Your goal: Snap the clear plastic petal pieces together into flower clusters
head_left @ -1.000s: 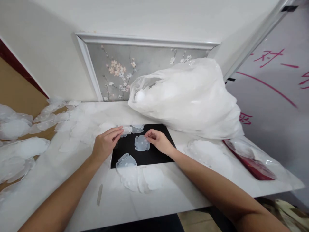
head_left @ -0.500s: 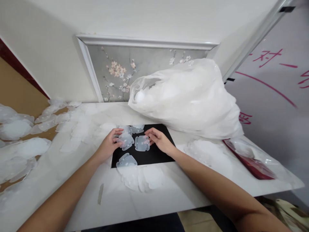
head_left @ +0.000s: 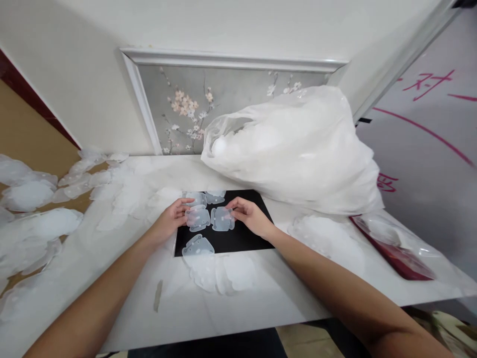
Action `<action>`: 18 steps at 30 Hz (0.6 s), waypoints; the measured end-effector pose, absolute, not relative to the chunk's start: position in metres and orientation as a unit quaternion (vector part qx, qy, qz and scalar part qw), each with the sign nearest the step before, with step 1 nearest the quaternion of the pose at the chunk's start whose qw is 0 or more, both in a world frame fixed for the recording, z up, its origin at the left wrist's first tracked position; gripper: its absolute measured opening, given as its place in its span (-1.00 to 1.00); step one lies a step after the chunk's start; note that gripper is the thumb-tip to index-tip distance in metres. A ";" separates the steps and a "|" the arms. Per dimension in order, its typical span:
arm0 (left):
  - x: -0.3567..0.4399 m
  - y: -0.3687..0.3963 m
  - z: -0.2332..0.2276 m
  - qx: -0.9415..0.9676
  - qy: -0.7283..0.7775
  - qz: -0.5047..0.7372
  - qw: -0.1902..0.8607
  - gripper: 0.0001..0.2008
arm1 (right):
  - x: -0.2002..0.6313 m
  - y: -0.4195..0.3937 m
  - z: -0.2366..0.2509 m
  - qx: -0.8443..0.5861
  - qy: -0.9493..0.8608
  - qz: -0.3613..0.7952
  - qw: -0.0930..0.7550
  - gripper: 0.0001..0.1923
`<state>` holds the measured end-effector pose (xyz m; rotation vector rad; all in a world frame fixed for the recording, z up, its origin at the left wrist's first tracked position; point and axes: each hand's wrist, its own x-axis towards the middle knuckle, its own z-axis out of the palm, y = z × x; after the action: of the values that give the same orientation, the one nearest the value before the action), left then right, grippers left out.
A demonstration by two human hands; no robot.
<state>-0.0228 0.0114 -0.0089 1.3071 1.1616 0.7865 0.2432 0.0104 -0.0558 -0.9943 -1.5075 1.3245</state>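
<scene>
A black mat (head_left: 242,237) lies on the white marble table (head_left: 261,308). My left hand (head_left: 172,219) pinches a translucent white plastic piece (head_left: 198,218) at its left edge, just over the mat. My right hand (head_left: 249,214) holds a second, similar plastic piece (head_left: 222,219) by its right side. The two pieces sit side by side, edges almost touching. Another piece (head_left: 198,245) rests at the mat's front left corner, and two more pieces (head_left: 204,198) lie at its far edge.
A big clear bag (head_left: 294,149) stuffed with white pieces fills the table's back right. Loose pieces (head_left: 223,272) lie in front of the mat and several are scattered at the left (head_left: 40,223). A red packet (head_left: 398,256) lies at the right edge.
My left hand picked a piece from the mat's far left and brought it right, next to the piece under my right hand. The view shifted slightly.
</scene>
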 end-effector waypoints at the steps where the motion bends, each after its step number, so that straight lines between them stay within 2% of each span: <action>1: -0.023 0.011 -0.009 0.556 0.498 0.333 0.576 -0.49 | 0.243 0.011 -0.056 -0.398 -0.608 0.529 0.439 -0.86; 7: -0.022 0.011 -0.010 0.551 0.486 0.328 0.594 -0.49 | 0.245 0.010 -0.058 -0.396 -0.620 0.515 0.440 -0.86; 18: -0.024 0.009 -0.011 0.625 0.467 0.303 0.547 -0.42 | 0.247 0.010 -0.060 -0.397 -0.616 0.535 0.420 -0.77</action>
<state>-0.0236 0.0087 -0.0112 1.4809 1.1073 0.7185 0.2465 0.0099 -0.0596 -0.9954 -1.5450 1.3397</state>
